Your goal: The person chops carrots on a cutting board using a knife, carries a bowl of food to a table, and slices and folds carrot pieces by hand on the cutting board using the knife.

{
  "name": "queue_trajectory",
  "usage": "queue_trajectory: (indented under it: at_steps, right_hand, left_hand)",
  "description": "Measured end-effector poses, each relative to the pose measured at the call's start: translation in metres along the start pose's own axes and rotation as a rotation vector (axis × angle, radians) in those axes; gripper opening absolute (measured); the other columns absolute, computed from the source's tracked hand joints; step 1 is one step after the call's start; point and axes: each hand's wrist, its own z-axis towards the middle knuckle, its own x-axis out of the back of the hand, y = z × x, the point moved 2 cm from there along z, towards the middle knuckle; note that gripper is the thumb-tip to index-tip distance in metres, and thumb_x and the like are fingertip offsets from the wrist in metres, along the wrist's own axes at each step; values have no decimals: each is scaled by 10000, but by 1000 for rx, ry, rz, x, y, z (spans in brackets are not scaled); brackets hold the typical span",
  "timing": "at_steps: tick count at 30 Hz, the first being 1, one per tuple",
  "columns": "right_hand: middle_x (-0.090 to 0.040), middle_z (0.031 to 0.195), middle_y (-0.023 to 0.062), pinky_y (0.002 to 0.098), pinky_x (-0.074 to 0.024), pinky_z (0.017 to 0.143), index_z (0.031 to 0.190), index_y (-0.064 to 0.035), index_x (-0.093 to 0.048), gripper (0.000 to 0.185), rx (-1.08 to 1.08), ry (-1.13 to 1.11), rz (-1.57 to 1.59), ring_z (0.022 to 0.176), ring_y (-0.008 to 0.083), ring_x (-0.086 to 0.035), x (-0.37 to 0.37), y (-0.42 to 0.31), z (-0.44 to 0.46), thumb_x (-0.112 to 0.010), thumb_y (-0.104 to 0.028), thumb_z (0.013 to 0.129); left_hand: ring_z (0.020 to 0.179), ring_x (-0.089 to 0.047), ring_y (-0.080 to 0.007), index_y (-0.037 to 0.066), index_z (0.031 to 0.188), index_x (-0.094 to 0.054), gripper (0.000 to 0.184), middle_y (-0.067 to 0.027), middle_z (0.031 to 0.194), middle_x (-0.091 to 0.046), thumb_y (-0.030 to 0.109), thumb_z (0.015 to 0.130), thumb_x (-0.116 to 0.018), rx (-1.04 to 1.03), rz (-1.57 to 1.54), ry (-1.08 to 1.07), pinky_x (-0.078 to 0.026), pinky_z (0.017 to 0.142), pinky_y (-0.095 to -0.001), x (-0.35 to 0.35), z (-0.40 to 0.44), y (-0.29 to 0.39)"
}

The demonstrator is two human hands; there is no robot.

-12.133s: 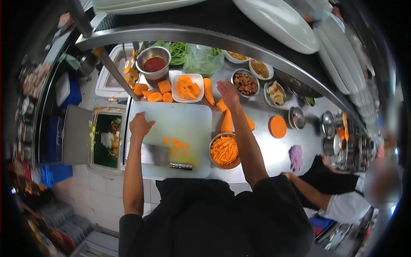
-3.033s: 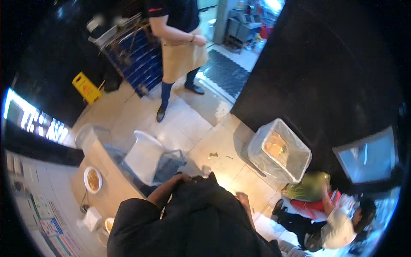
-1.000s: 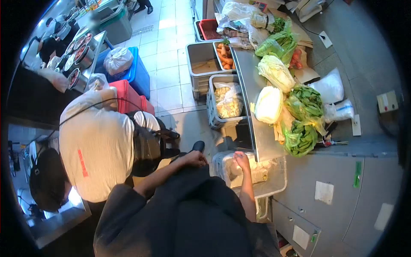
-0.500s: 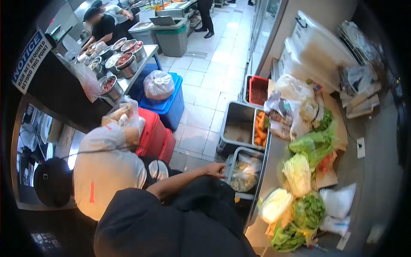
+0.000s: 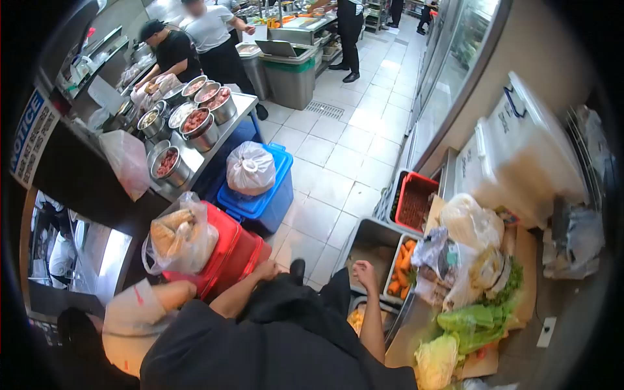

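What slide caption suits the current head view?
Left hand near boxy red plastic containers; right hand near a rectangular grey plastic tub.

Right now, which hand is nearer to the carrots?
Right. The right hand hangs beside the carrots, not touching; the left hand is farther off, near the red boxes.

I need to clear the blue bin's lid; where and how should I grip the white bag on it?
Probably grip the white bag by its gathered top, from above, coming in over the open tiled floor. The plastic bunches there, while the body bulges round. It sits on the blue bin, with the metal table close on the other side.
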Motion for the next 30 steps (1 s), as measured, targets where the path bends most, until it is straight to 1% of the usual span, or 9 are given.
queue_trajectory:
  at_steps: [4,7,8,10,12,19,22,28,30]
  right_hand:
    - [-711,883,50,257,-508,509,1126,-41,-640,288,-22,-18,-33,670,113,-670,0,-43,91,-663,-227,907]
    - [-703,856,50,286,-526,507,1070,-57,-657,225,-166,-53,10,685,147,-687,-11,-35,135,-614,-230,932]
    - [-696,837,47,296,-532,506,1051,-63,-663,207,-248,-69,58,674,154,-684,-18,-30,142,-604,-223,934]
    - [-674,795,49,316,-545,511,1024,-67,-669,172,-285,-210,73,668,167,-682,-31,23,170,-588,-187,930]
    - [-660,749,82,330,-516,466,993,-60,-685,169,-524,-164,243,602,187,-653,-41,4,159,-573,-163,919]
    - [-653,729,95,355,-501,447,1019,-58,-683,194,-456,-167,36,606,189,-647,-29,12,206,-576,-182,915]
    - [-654,727,97,356,-497,443,1016,-58,-685,195,-407,-135,-90,603,187,-646,-3,7,251,-576,-184,915]
    - [-656,722,101,358,-489,435,1011,-56,-688,199,-179,-156,-320,597,183,-642,80,26,409,-575,-188,914]
    - [-656,721,102,358,-486,433,1009,-55,-689,200,60,-164,-358,595,181,-641,110,57,497,-575,-190,914]
  left_hand:
    - [845,-702,-318,5,945,-661,365,-178,845,-716,364,886,-643,189,-179,-38,-523,777,-441,28,34,-27]
    - [816,-708,-282,18,923,-664,348,-160,805,-719,362,877,-648,166,-164,-24,-528,770,-414,74,83,-25]
    - [784,-710,-265,24,886,-669,322,-138,783,-726,344,880,-634,182,-82,-165,-533,762,-401,92,110,-28]
    - [778,-710,-264,25,878,-672,316,-125,775,-729,339,879,-628,120,-168,-57,-534,756,-401,131,140,-12]
    - [747,-708,-248,28,859,-679,313,-99,736,-729,334,884,-619,8,-268,50,-537,723,-392,156,182,-8]
    - [731,-699,-208,51,774,-703,293,-56,722,-732,301,896,-610,97,-307,-126,-526,738,-361,194,290,38]
    - [695,-690,-217,41,769,-716,305,-64,718,-729,295,897,-607,10,-222,-188,-527,724,-375,184,344,49]
    - [730,-696,-257,40,758,-731,331,-118,717,-715,323,882,-611,156,-231,-143,-530,704,-407,231,461,111]
    - [726,-695,-258,43,759,-716,322,-109,704,-710,326,877,-617,10,-120,-77,-529,704,-400,264,513,156]
